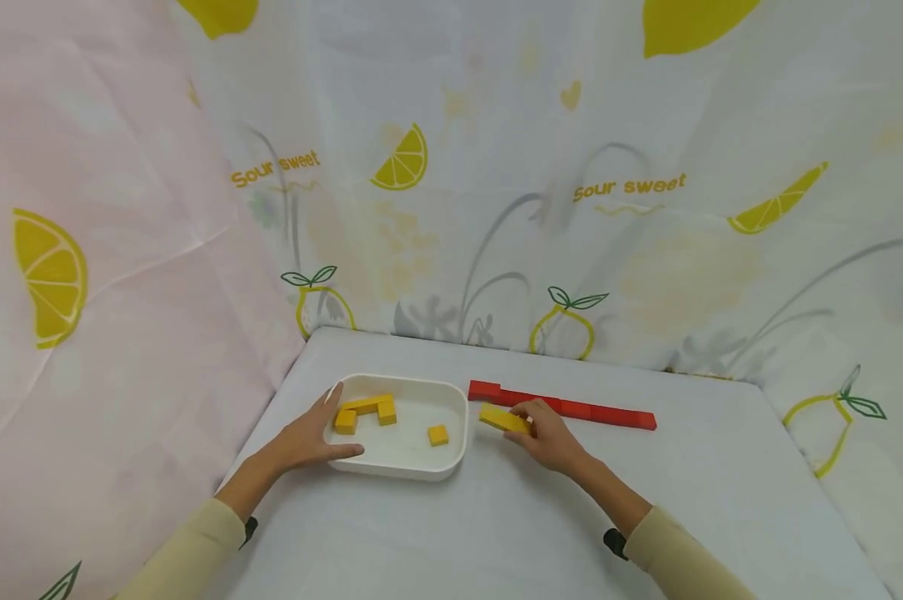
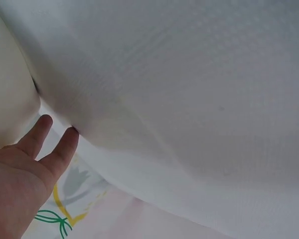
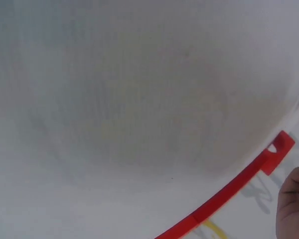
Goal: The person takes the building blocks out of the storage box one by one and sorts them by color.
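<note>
Yellow block [image 1: 502, 418] in right hand [image 1: 552, 437], pinched by its near end between thumb and fingers, just off the right rim of the white plastic tray [image 1: 399, 472]. Tray sits toward the far-left corner of the worktop [image 1: 391, 533]. Left hand [image 1: 312, 433] spread around the tray's left end, fingers straight, thumb over the front rim. Inside: a yellow cluster [image 1: 365, 406] of small blocks at the left, a lone yellow cube [image 1: 438, 435] at the right. Red row [image 1: 575, 409] of blocks along the worktop's far edge, right behind the right hand.

Risks, my judgement: knuckles or block could knock the row crooked, since the hand is so near it. End-only pinch could let the block twist or slip. An uneven push from the left hand could skid the tray.

Unclear: whether the right fingers touch the row; whether the cluster's long piece rests on its neighbours or behind them. Part of the row is hidden by the right hand. Right-wrist view crops that hand and misses the yellow block; left-wrist view shows only some fingers, tray contents out of sight.
</note>
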`<action>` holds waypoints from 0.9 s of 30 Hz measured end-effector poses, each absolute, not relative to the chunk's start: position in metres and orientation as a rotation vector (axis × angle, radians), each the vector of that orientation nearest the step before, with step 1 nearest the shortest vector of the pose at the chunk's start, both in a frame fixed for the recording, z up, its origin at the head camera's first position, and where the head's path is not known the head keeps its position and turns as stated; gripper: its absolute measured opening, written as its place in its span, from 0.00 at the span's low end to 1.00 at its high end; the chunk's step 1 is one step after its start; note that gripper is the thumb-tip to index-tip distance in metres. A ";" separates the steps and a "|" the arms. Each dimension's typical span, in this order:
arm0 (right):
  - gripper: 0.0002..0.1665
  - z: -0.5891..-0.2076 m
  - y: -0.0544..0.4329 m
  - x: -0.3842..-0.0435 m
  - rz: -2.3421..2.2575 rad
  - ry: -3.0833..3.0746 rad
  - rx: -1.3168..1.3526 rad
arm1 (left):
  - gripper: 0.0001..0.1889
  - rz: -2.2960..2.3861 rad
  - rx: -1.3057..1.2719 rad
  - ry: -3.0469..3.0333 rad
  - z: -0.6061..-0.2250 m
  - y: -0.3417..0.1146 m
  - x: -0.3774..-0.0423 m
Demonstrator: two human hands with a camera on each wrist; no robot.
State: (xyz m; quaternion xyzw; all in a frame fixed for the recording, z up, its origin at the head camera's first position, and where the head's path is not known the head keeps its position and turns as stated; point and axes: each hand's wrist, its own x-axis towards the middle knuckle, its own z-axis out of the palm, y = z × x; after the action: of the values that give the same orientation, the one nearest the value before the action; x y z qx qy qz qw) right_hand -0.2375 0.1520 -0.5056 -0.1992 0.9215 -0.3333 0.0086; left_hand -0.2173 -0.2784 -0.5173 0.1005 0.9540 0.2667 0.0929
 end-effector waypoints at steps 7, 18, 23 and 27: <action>0.19 -0.506 0.156 -0.247 -0.990 2.857 -0.593 | 0.66 0.778 0.289 2.838 -0.513 -0.287 -0.217; 0.19 -0.519 0.141 -0.257 -0.819 2.714 -0.594 | 0.66 0.853 0.286 2.830 -0.521 -0.287 -0.216; 0.19 -0.522 0.134 -0.258 -0.760 2.660 -0.561 | 0.66 0.849 0.272 2.825 -0.522 -0.285 -0.216; 0.20 -0.521 0.133 -0.261 -0.785 2.662 -0.553 | 0.66 0.839 0.281 2.842 -0.519 -0.286 -0.217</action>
State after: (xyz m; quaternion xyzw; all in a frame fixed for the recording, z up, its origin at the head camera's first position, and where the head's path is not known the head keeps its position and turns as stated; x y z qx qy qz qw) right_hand -0.2605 0.1327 -0.5213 -0.1930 0.9293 -0.2741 0.1551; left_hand -0.2167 -0.2857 -0.5189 0.0941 0.9515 0.2810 0.0826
